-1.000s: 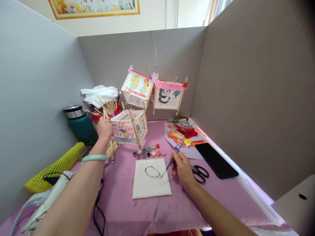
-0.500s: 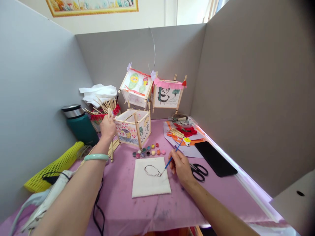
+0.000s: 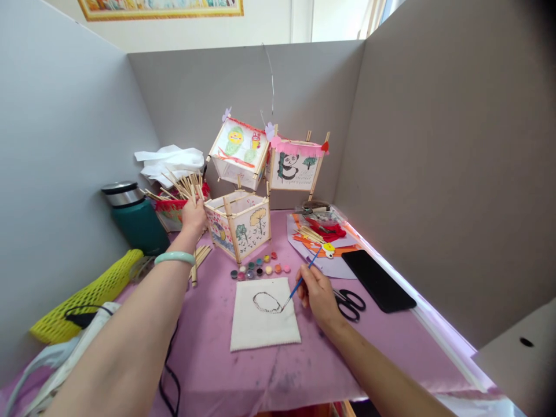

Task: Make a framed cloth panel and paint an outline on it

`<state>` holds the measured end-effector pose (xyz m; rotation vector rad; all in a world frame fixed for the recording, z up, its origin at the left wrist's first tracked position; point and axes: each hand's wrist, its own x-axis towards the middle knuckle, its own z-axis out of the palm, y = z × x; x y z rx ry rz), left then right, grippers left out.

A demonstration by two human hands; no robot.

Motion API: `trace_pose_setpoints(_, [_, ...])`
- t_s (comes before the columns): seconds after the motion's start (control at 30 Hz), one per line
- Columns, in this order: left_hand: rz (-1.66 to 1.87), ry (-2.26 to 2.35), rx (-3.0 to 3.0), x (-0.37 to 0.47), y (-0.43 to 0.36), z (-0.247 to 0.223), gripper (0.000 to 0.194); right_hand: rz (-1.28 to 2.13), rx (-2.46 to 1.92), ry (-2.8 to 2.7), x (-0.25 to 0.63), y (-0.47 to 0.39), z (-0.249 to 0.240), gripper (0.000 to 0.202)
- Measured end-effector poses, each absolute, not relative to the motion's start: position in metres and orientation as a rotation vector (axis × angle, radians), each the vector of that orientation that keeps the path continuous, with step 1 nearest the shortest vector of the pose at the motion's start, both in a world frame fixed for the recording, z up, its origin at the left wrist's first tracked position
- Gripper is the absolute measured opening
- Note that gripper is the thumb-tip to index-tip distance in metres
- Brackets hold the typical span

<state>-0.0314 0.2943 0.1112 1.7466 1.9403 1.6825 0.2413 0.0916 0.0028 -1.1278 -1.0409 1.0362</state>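
My left hand (image 3: 194, 214), with a pale green bangle on the wrist, is closed on the left corner of a stick-framed paper lantern (image 3: 254, 229). Trees and a moon with pink blossoms are painted on the lantern's sides. My right hand (image 3: 316, 294) grips a slim blue paintbrush (image 3: 299, 282) between thumb and fingers. The brush tip meets or hovers just over a white cloth-like square (image 3: 264, 333), at the lower right of a dark oval outline (image 3: 267, 302). Several small paint pots (image 3: 259, 271) stand between the lantern and the square.
Two more lanterns (image 3: 295, 168) (image 3: 238, 147) are behind. At left are a teal bottle (image 3: 139, 223), a stick-filled container (image 3: 169, 214), yellow netting (image 3: 87, 295) and a power strip (image 3: 73, 359). Scissors (image 3: 350, 304), a black phone (image 3: 377, 281) and coloured paper (image 3: 343, 267) lie at right.
The held lantern has turned, so its tree-painted side faces me more and the blossom side less. My left hand has shifted slightly with it. The right hand and brush stay nearly still.
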Motion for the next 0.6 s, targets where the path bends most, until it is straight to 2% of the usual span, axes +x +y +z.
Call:
trace_pose_setpoints(0.2, [1.686,1.946,1.78,-0.034,0.292,0.117,0.03,1.046,-1.127,-1.027,0.241,0.091,0.005,0.038])
trace_pose_setpoints(0.37, [1.808,1.977,1.878,-0.027,0.256,0.122,0.035,1.042,-1.118,-1.031,0.241,0.089,0.006,0.038])
trace_pose_setpoints(0.6, [1.713,1.565,2.371,0.002,0.2,0.128,0.037,1.024,-1.15,-1.024,0.242,0.09,0.004,0.04])
